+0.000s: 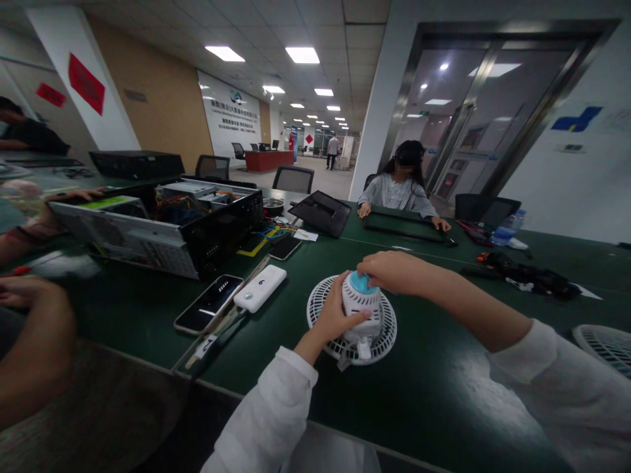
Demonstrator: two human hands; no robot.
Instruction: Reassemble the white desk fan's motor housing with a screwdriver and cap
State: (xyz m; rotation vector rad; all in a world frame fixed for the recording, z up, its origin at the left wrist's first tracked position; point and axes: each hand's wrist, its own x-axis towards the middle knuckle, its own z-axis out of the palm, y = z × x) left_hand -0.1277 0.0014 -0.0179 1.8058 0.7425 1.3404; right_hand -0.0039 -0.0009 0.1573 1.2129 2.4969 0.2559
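A white fan head (362,314) rests grille-down on the green table in front of me, its motor housing pointing up. My left hand (331,314) is wrapped round the left side of that housing, thumb across the front. The fingers of my right hand (377,270) close on the light blue knob (361,282) at the top of the housing; they hide part of it. Below the housing the round slotted grille (387,338) spreads out flat. A small white bracket-like part (364,349) sticks out toward me.
A white power bank (261,288) with a cable and a phone (210,303) lie left of the fan, before an opened computer case (148,226). Another person's hands hold a black frame (409,226) across the table. Another white grille (604,345) sits far right.
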